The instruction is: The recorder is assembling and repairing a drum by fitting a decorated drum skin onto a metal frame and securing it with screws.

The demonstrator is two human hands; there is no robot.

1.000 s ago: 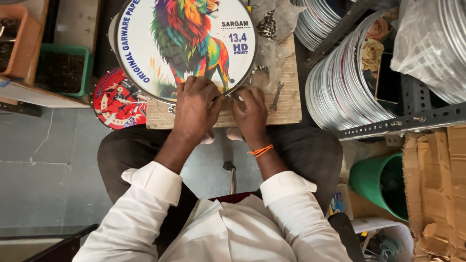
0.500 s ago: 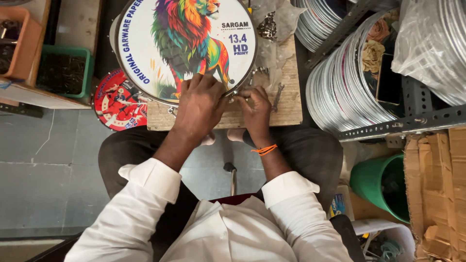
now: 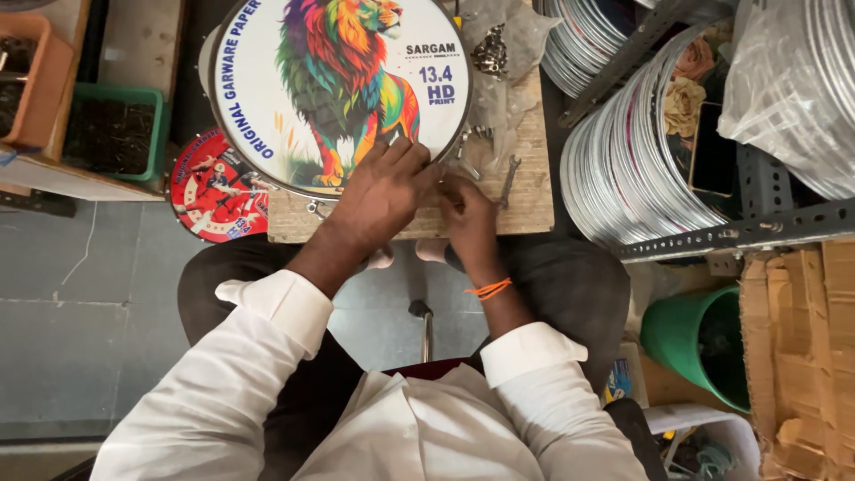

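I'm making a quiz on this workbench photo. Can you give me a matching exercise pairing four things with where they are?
Things:
1. left hand
2. spanner
3. green bucket
4. small red drum head

Places:
A. floor, lower right
B. on the lion drum head's rim
C. wooden board, right of the hands
D. tucked under the drum, left side

Pairs: 1-B, 2-C, 3-A, 4-D

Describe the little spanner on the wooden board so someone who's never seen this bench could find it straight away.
Start at the big round drum head with the colourful lion, lying on the wooden board. Just right of the person's right hand, on bare wood, lies the small metal spanner. It is long, thin and lies alone, unlike the loose clump of small metal fittings in clear plastic further up.
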